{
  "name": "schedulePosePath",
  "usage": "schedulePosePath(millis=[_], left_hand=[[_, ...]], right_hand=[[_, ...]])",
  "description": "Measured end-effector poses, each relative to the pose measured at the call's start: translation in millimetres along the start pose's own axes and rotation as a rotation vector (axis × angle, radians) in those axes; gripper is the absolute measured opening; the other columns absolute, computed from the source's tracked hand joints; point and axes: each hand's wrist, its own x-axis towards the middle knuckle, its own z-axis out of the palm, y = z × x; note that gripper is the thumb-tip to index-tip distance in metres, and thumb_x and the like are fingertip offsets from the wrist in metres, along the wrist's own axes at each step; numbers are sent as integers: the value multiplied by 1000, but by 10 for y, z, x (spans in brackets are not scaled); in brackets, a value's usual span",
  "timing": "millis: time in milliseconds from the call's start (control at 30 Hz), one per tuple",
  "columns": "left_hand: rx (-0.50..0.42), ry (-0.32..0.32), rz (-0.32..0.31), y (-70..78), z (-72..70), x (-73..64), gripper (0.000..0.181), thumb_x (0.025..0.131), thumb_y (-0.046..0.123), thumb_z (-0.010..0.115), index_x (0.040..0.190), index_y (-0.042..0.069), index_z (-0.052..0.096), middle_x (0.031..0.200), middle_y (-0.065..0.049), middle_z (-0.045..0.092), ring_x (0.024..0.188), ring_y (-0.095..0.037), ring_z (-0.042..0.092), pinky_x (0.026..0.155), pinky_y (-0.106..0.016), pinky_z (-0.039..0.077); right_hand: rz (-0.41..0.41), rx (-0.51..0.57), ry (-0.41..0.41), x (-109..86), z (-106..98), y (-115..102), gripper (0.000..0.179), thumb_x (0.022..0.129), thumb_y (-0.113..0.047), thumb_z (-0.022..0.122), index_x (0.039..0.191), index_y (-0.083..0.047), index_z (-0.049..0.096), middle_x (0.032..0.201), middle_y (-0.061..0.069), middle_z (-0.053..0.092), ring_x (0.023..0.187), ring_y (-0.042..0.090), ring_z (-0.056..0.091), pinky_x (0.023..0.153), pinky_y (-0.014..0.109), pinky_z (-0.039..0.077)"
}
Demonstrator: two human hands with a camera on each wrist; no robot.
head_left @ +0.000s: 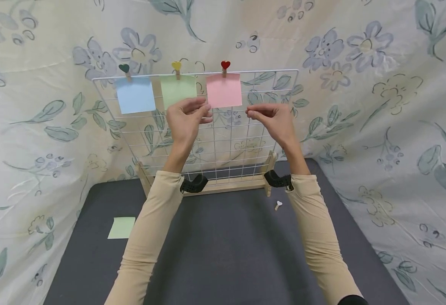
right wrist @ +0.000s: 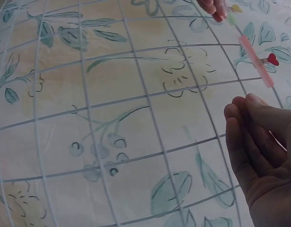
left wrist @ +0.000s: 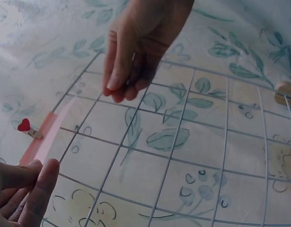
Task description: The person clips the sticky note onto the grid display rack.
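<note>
A pink paper note (head_left: 224, 91) hangs from the top wire of a white wire grid (head_left: 230, 135), held by a small wooden clothespin with a red heart (head_left: 225, 65). My left hand (head_left: 186, 120) is at the note's lower left corner, overlapping the light green note (head_left: 178, 89) beside it. Loosely bent, its fingers (left wrist: 45, 182) show nothing between them. To the right of the pink note, my right hand (head_left: 274, 120) hovers before the grid, thumb and fingertips close together. In the right wrist view that hand (right wrist: 266, 151) is apart from the note and holds nothing visible.
A blue note (head_left: 135, 95) hangs at the left under a green-heart clothespin (head_left: 124, 68); a yellow-heart one (head_left: 176, 66) holds the green note. On the dark table (head_left: 223, 245) lie another green note (head_left: 122, 228) and a white-heart clothespin (head_left: 278, 205). Wooden feet (head_left: 270, 169) support the grid.
</note>
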Motion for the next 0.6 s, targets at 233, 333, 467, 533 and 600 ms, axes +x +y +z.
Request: schedulePosePath(millis=[233, 333, 467, 533, 600], left_hand=[[17, -3, 26, -118, -156, -117, 18, 86, -4, 73, 101, -13, 70, 90, -24, 71, 69, -13, 71, 70, -28, 63], [78, -12, 42, -223, -288, -184, 18, 86, 0, 73, 101, -10, 72, 91, -24, 71, 71, -10, 71, 71, -27, 63], [145, -13, 23, -411, -530, -302, 18, 87, 3, 74, 101, -9, 72, 92, -25, 71, 72, -8, 71, 71, -25, 62], [159, -9, -15, -520, -666, -375, 20, 87, 4, 73, 101, -10, 72, 92, -26, 71, 72, -8, 71, 72, -24, 62], [168, 0, -63, -636, -793, -449, 21, 88, 5, 73, 102, -10, 71, 93, -27, 70, 72, -9, 71, 72, -24, 62]], right_hand=[[-3, 12, -31, -119, 32, 192, 20, 91, -6, 70, 106, 7, 73, 100, 15, 74, 84, 11, 71, 83, 22, 59], [32, 23, -32, -199, 20, 294, 21, 92, -4, 68, 107, 10, 71, 100, 18, 73, 80, 17, 72, 74, 23, 61], [91, 39, -5, -383, -16, 350, 22, 91, -1, 67, 106, 14, 68, 97, 20, 72, 75, 19, 72, 63, 27, 63], [123, 28, 2, -503, -50, 385, 22, 91, -1, 67, 106, 16, 68, 96, 21, 72, 72, 15, 71, 60, 29, 63], [164, -9, -1, -635, -99, 464, 23, 92, -3, 68, 107, 15, 68, 96, 25, 71, 71, 10, 70, 61, 32, 63]])
